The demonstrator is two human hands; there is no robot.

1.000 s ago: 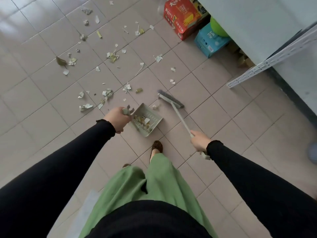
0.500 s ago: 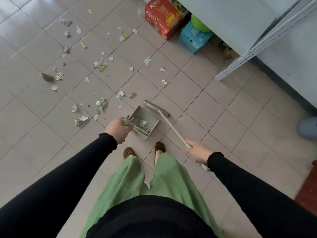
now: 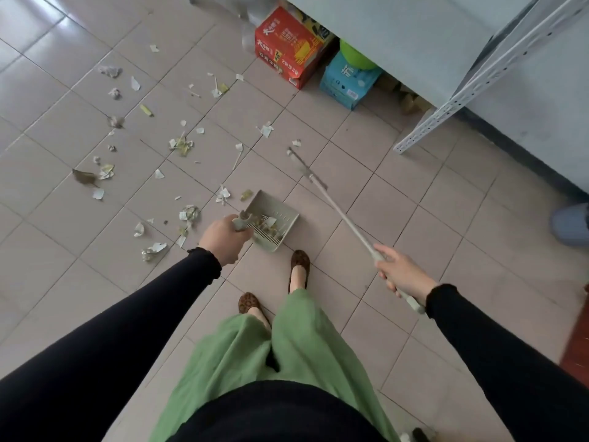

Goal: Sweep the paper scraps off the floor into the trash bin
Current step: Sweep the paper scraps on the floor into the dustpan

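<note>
Down at floor level, left hand (image 3: 223, 239) is gripping the dustpan (image 3: 276, 218) holding few scraps, right hand (image 3: 402, 272) is clutching the broom (image 3: 334, 205), most paper scraps (image 3: 181, 145) are sitting around 10-11 o'clock, no bin showing.

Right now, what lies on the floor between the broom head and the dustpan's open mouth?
Head view: bare tile only. The broom head is out past the dustpan, with no scraps between them; the litter lies on the dustpan's left.
</note>
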